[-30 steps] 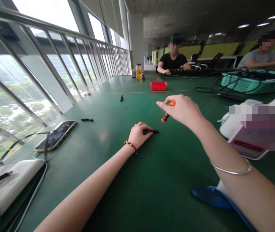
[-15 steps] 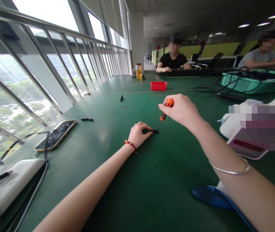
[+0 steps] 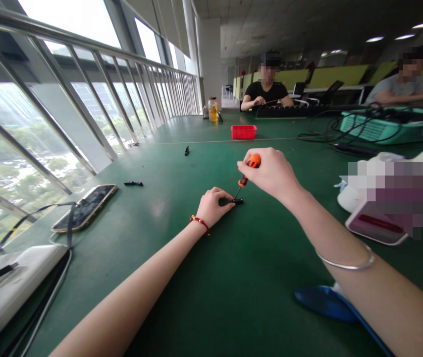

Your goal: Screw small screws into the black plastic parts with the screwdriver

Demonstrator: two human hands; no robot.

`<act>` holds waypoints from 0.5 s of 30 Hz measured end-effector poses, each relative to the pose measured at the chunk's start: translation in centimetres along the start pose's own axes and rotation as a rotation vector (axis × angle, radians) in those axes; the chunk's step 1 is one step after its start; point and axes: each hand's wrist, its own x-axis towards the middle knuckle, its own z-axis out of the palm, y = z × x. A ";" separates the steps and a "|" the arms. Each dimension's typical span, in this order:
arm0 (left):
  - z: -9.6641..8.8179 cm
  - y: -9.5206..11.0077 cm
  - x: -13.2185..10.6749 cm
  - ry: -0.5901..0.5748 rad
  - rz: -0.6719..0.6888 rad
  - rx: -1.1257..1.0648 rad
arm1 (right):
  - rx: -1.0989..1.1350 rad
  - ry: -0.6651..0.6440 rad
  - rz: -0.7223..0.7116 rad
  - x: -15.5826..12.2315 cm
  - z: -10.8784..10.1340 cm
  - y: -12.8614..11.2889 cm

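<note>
The left hand (image 3: pixel 213 206) has thumb and fingers pinched on the black part (image 3: pixel 238 201), which lies on the green table (image 3: pixel 204 282), its long axis running left to right. The right hand (image 3: pixel 274 172) is wrapped round the screwdriver (image 3: pixel 253 161) by its orange-and-black handle, the shaft slanting down and leftward (tip at the part, beside the left fingers); any lettering on either is too small to read.

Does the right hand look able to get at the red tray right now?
Probably yes: nothing visible stands between the right hand and the red tray, though its fingers hold the screwdriver.
</note>
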 end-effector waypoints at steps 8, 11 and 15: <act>0.0 0.0 0.0 0.006 0.007 -0.002 | -0.009 -0.012 -0.009 0.0 0.2 0.1; 0.0 0.0 0.0 0.009 0.007 -0.003 | -0.016 -0.013 0.001 0.0 0.2 0.1; 0.1 0.0 0.0 0.005 0.009 -0.001 | -0.007 -0.005 0.003 0.0 0.1 0.1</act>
